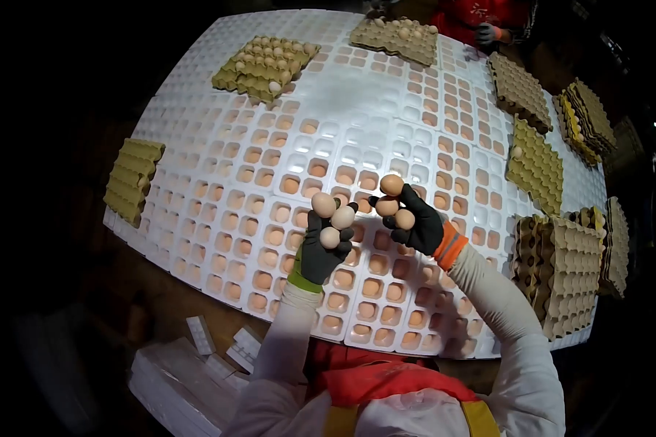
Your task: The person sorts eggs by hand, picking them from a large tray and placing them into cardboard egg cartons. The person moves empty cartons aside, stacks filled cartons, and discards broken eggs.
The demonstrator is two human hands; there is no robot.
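My left hand (323, 251), in a dark glove with a green cuff, is closed around three pale eggs (331, 237). To its right, my right hand (420, 228) wears a dark glove with an orange cuff and grips three browner eggs (392, 185). Both hands hover over white foam trays (328, 342) spread across the table. Many of the square pockets around and below my hands hold an egg (372, 288), while some pockets farther forward show only white foam.
Cardboard egg trays with eggs lie at the far left (259, 69) and far middle (397, 40). Stacked cardboard trays (561, 277) stand on the right, and another (133, 178) at the left edge. A person's gloved hand (486, 33) shows at the far side. Foam pieces (175, 379) lie below.
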